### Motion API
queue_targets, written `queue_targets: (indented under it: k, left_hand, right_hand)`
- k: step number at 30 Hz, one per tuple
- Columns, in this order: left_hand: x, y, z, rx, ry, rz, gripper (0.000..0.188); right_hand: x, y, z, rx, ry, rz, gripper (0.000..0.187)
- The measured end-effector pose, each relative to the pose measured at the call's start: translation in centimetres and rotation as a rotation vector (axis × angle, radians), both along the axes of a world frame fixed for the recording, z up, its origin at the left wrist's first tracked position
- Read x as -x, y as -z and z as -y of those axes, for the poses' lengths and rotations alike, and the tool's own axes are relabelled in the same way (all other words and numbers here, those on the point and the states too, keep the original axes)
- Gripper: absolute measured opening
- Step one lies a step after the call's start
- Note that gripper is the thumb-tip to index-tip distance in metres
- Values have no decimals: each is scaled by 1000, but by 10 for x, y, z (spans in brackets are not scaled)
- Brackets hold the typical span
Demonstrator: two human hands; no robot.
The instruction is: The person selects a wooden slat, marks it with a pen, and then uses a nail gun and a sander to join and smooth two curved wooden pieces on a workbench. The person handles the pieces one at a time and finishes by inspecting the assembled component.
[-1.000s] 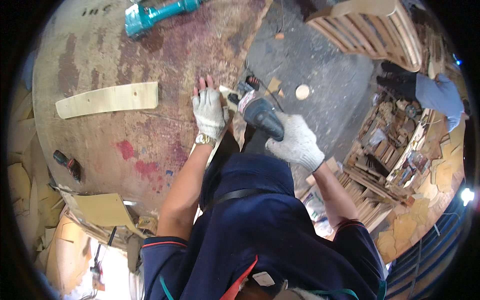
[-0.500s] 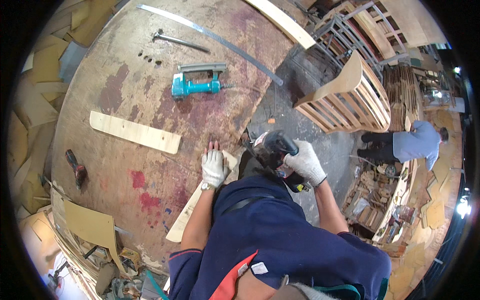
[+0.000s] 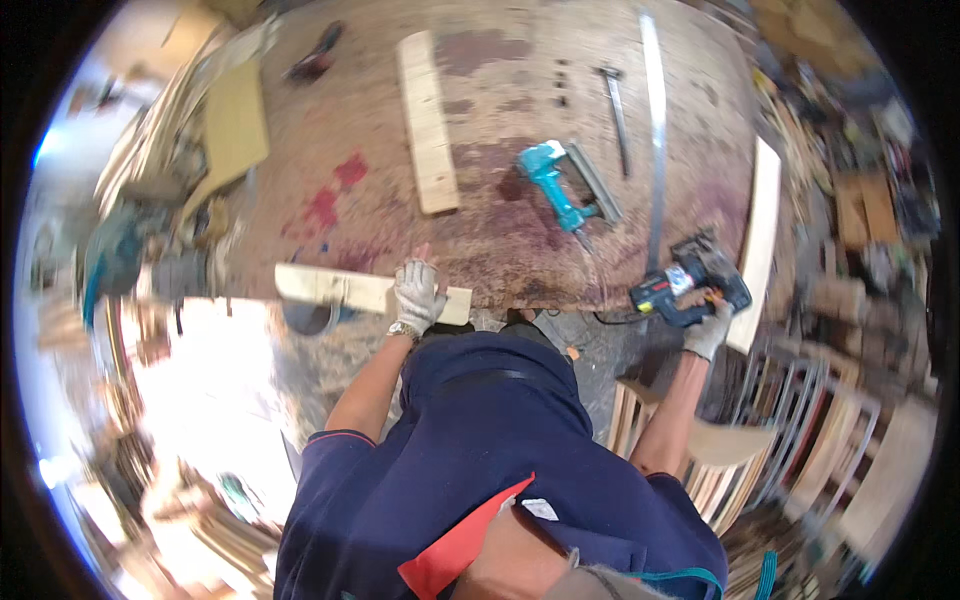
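My left hand (image 3: 418, 292), in a pale work glove with bare fingertips, lies on a narrow wooden board (image 3: 345, 287) at the workbench's near edge. Its fingers are stretched forward across the wood. Out to the right, my gloved right hand (image 3: 708, 330) is closed round the handle of a black power tool that looks like a jigsaw (image 3: 690, 280). The tool is at the bench's right side, close to a long metal straightedge (image 3: 655, 130) and a pale wooden strip (image 3: 762, 235). Whether it touches the bench I cannot tell.
On the worn workbench (image 3: 370, 215) lie a teal nail gun (image 3: 550, 185) with a hose, a hammer (image 3: 617, 120), another wooden board (image 3: 428, 125) and a dark hand tool (image 3: 318, 52). A slatted wooden piece (image 3: 720, 450) and metal frames stand at lower right.
The view has turned, so the bench now spans the top. My right hand has carried the jigsaw from beside my body to the bench's right side. My left hand stays on the board.
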State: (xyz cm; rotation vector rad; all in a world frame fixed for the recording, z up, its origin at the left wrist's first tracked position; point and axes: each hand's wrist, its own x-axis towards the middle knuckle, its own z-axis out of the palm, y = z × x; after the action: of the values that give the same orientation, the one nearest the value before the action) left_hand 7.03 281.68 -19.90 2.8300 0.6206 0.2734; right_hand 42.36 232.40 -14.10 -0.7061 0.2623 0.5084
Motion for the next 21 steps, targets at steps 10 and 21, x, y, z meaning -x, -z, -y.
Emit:
queue_targets:
  k: [10,21]
  left_hand:
    - [69,-21,67,591,-1248,358,68]
    - [-28,-7,46,612,-1656,26,127]
  right_hand:
    - [-128,121,66,70,201,-133,32]
    - [-108,87,29,800,50,-176,46]
